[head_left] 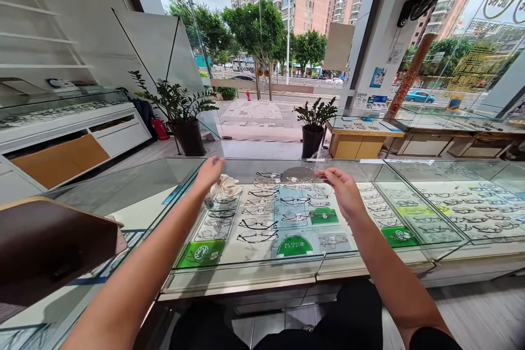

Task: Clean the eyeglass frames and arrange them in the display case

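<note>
My left hand [210, 174] reaches to the far edge of the glass display case [254, 266], its fingers curled together. Just below it is a crumpled beige cloth [227, 186]; I cannot tell if the hand touches it. Over the far right part of the case, my right hand [343, 188] has thumb and fingers pinched. What they grip, if anything, is too small to make out. Under the glass between my arms lie rows of eyeglasses [258, 224], with a green semicircular sign [294, 246] and a green card [202, 253] in front.
More glass cases with eyeglasses [471, 210] continue to the right. A dark brown object [57, 251] juts in at the left. Beyond the counter stand two potted plants [191, 136] [313, 139], a red fire extinguisher [159, 128] and a wooden cabinet [355, 145].
</note>
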Motion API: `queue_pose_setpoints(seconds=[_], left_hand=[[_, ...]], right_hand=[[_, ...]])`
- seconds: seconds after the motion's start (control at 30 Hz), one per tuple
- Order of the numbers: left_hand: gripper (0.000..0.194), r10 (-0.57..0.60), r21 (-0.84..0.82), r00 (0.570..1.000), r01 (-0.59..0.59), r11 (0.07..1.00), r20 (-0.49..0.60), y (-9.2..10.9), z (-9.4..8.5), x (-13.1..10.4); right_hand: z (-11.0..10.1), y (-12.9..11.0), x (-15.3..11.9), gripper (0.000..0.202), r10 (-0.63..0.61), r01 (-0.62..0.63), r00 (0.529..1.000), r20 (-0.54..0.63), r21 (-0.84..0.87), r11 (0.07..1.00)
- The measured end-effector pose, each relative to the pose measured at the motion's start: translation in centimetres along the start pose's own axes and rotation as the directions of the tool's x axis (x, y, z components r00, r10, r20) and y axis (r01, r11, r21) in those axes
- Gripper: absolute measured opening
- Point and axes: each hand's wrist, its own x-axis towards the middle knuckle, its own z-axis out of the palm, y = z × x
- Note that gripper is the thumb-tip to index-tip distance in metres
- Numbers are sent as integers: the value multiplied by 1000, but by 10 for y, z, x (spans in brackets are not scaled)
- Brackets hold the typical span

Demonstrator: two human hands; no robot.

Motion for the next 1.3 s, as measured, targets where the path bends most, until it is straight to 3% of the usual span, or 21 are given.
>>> queue_pose_setpoints(seconds=[0.07,0.13,0.17,0.2,0.27,0.33,0.4,0.47,0.63,0.83,1.3], left_hand=[[39,52,32,998,-53,998,20,13,5,-14],[45,202,67,976,-208,976,77,31,11,-35],[47,345,94,930,-358,929,130,41,13,-47],[48,490,110,852,-513,851,181,52,16,-60],[53,675,98,680,-722,685,287,74,20,-86],[67,749,52,543,-821,568,380,92,23,-109],[83,761,33,487,-850,525,429,105,27,-127],[86,750,39,496,-843,536,438,111,30,-138],[56,745,18,557,-805,593,366,114,36,-144],[52,765,-82,578,-780,620,284,125,33,-140],[49,743,-64,644,-747,662,182,145,28,-101]], right_hand=[[1,-3,2,32,7,-6,999,31,-35,999],[4,-6,5,31,22,-16,997,80,-78,997],[6,-7,7,31,35,-23,993,109,-103,994],[8,-9,8,30,51,-33,989,140,-128,991],[13,-12,10,29,91,-56,975,204,-169,984],[18,-17,10,28,130,-79,954,271,-192,978],[23,-21,11,27,159,-93,929,333,-206,974],[27,-27,12,26,182,-101,906,382,-221,970],[32,-40,19,28,212,-105,871,443,-252,962],[35,-54,36,27,223,-108,860,459,-263,959],[52,-79,89,27,166,15,815,556,-306,952]])
